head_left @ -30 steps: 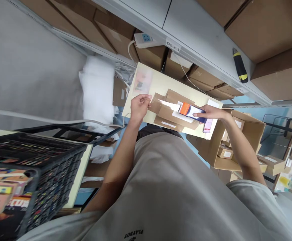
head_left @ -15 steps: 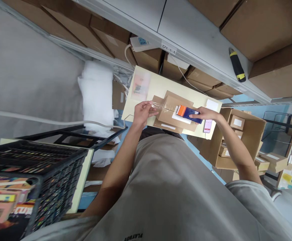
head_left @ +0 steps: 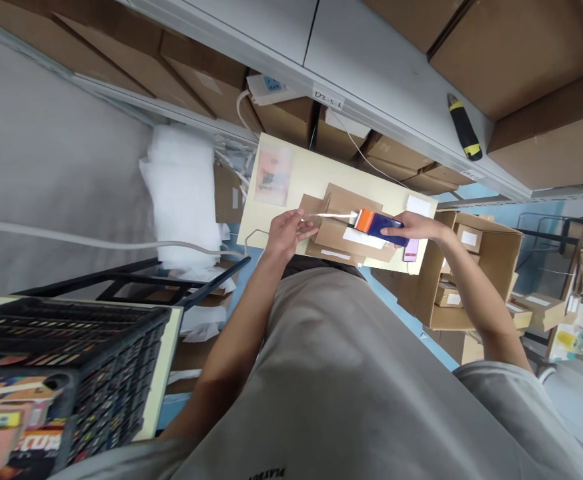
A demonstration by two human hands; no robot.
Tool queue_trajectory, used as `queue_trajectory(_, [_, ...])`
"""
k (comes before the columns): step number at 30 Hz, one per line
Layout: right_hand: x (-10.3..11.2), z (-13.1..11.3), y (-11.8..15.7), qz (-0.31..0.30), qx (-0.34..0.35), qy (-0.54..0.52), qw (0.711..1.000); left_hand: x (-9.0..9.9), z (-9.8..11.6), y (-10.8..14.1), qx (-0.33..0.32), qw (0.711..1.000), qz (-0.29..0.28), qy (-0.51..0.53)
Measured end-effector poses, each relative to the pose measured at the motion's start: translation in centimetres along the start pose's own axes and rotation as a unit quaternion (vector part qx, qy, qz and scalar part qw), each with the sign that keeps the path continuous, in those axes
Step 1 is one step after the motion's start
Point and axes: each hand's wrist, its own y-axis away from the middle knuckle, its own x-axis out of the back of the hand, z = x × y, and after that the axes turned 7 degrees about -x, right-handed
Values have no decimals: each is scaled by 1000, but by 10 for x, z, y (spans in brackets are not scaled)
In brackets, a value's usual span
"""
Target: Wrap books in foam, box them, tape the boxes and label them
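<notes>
A strip of clear packing tape [head_left: 334, 215] runs taut between my two hands. My left hand [head_left: 286, 235] pinches its loose end, with the other fingers spread. In my right hand [head_left: 411, 228] is an orange and dark-blue tape dispenser [head_left: 379, 225], gripped by its blue body, its orange head turned toward the left hand. Below the tape lies a brown cardboard box [head_left: 346, 197] with open-looking flaps, on a pale yellow board [head_left: 306, 170]. A white label shows partly under the dispenser.
A phone [head_left: 411, 250] lies near the board's right end. A black and yellow cutter [head_left: 464, 127] rests on the metal shelf above. An open carton [head_left: 501, 267] of small boxes stands right; a black crate [head_left: 116, 380] of magazines stands lower left.
The tape, seen broad and slack-looking over the box before, now appears as a thin straight line edge-on. The right hand has tilted the dispenser slightly. The view has shifted a little.
</notes>
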Motion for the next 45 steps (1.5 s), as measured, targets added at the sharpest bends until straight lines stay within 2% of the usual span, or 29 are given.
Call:
queue_trajectory(7, [6,-20,38,18,21,-17,999,6,17,8,-157,985,2,-67])
queue_trajectory(12, [-3,-36,54,-24,12,-72,997,18,24,-2,-168,980,-1,-107])
queue_trajectory(17, [-14,-35,31,-31,3,-98,995,26,10,-18,-145,984,-6,-107])
queue_trajectory(23, [-23,-11,-16,-27,4,-113,993,27,-10,-30,-130,986,-9,-107])
queue_trajectory(27, [-33,-1,-35,-32,-1,-110,993,32,-22,-42,-123,986,-10,-112])
queue_trajectory(33, [-38,0,-43,-28,-11,-99,995,37,-50,-71,-109,983,-2,-148])
queue_trajectory(37, [-40,-3,-47,-1,-20,-75,997,20,-83,-79,-94,974,-55,-200])
queue_trajectory(40, [-43,-3,-48,4,-24,-66,998,11,-102,-79,-105,969,-71,-214])
queue_trajectory(42, [-45,-1,-48,3,-19,-70,997,13,-105,-78,-113,963,-67,-235])
queue_trajectory(45, [-46,1,-46,9,-5,-78,997,18,-92,-71,-156,943,-64,-287])
